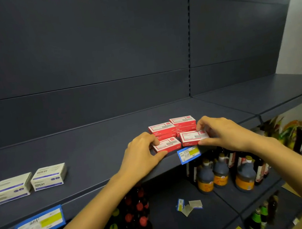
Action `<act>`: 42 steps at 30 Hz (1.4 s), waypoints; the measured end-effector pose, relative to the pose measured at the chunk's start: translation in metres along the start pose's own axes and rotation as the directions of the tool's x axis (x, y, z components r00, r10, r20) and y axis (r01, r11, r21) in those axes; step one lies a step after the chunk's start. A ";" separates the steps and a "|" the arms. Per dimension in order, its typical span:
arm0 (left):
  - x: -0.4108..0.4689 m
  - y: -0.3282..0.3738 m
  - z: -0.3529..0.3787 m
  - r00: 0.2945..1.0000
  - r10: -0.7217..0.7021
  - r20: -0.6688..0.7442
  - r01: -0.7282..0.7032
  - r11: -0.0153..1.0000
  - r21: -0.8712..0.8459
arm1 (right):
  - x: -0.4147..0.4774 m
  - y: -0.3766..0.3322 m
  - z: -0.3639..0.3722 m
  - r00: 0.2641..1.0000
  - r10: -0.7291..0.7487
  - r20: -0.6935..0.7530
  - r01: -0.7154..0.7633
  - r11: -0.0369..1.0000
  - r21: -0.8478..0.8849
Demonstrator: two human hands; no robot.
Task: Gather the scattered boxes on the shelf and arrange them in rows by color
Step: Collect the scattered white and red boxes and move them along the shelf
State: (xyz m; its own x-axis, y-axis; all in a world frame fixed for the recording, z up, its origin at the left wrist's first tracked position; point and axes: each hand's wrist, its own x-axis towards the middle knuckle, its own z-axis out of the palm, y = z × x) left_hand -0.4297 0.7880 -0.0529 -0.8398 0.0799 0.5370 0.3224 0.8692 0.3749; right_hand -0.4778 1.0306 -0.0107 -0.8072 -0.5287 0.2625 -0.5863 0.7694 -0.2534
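Left hand [143, 153] grips the front-left red box [166, 145], thumb at its front edge. Right hand [224, 134] pinches the front-right red box [191, 138]. Two red stacks [162, 129] sit directly behind. Two white boxes [49, 176] lie well left. Print illegible. Dark grey shelf [102, 138]; blue price tag [188, 154], yellow patch, on its lip

Two white boxes [49, 176] and at least six red boxes [166, 144].

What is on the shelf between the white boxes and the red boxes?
Nothing: the head view shows bare shelf from the white boxes to the left hand, which grips a red box.
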 end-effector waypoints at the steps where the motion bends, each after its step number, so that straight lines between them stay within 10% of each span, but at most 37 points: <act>1: 0.001 0.001 0.000 1.000 -0.005 -0.012 0.005 1.000 0.012 | 0.005 0.003 0.000 1.000 -0.019 0.002 0.019 1.000 0.004; 17: -0.025 0.011 -0.046 0.941 -0.238 -0.241 0.306 0.903 0.303 | 0.053 -0.017 -0.017 0.881 -0.470 0.061 0.471 0.858 -0.203; 32: -0.175 -0.002 -0.168 0.736 -0.491 -0.465 0.676 0.523 0.518 | 0.064 -0.211 0.046 0.557 -0.830 0.018 0.829 0.557 0.040; 42: -0.275 -0.040 -0.268 0.700 -0.524 -0.484 0.709 0.430 0.559 | 0.050 -0.355 0.089 0.515 -0.856 0.037 0.854 0.516 0.069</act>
State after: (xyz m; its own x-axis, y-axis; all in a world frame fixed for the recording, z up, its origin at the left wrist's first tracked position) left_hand -0.0942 0.6003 -0.0131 -0.5458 -0.6361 0.5455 -0.7005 0.7036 0.1195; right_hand -0.3161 0.6987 0.0096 0.0840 -0.9445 0.3177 -0.9965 -0.0789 0.0290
